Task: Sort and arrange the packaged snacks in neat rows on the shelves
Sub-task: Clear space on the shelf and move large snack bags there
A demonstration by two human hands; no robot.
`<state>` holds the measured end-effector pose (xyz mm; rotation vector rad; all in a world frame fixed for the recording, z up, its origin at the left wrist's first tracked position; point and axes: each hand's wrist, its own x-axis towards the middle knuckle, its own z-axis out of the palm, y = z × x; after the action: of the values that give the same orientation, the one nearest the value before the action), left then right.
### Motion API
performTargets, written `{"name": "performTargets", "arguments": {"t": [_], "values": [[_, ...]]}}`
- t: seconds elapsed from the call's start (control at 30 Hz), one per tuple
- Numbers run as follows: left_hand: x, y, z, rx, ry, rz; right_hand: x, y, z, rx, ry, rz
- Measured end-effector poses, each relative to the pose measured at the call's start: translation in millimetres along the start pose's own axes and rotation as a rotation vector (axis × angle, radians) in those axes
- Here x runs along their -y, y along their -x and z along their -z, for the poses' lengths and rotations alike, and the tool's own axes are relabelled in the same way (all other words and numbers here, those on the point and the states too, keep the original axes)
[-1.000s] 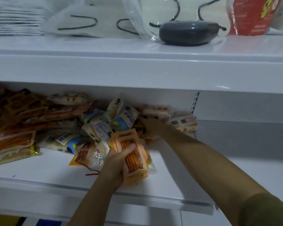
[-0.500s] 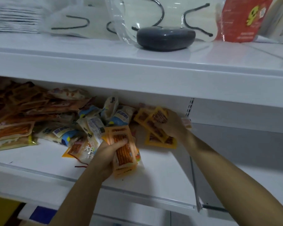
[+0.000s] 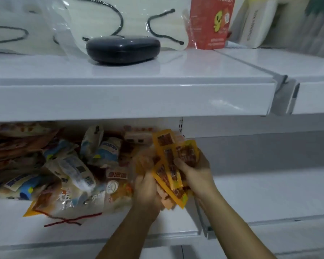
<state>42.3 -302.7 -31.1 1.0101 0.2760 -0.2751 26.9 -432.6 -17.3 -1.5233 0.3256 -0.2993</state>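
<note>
Yellow packets fan out between two hands just in front of the lower shelf, beside the snack pile. The right hand pinches the fan with thumb over its face; the left hand, blurred, curls round an orange pack behind. The loose fan could slip and scatter if the grip shifts during squaring. The upper shelf hides the pile's back; labels are unreadable.

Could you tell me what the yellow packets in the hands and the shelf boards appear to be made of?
Yellow packets: thin flexible plastic film, probably glossy; they bend and fan out in the grip. Upper shelf board: likely painted sheet metal, smooth gloss white, with soft reflections and a folded front edge.
</note>
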Motion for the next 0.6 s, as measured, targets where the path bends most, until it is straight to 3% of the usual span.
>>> {"name": "performTargets", "arguments": {"t": [0.07,0.3,0.5,0.6], "values": [[5.4,3.1,-12.9,0.118,0.085,0.069,-2.4,6.4,9.5,-0.028,0.070,-0.035],[37.9,-5.1,-36.3,0.231,-0.005,0.134,6.2,21.4,49.0,0.120,0.432,-0.068],[63.4,-0.3,-82.0,0.281,-0.026,0.093,8.0,24.1,111.9,0.197,0.297,-0.012],[86.1,10.4,-120.6,0.299,-0.052,0.073,4.5,18.8,163.0,0.151,0.281,-0.015]]}}
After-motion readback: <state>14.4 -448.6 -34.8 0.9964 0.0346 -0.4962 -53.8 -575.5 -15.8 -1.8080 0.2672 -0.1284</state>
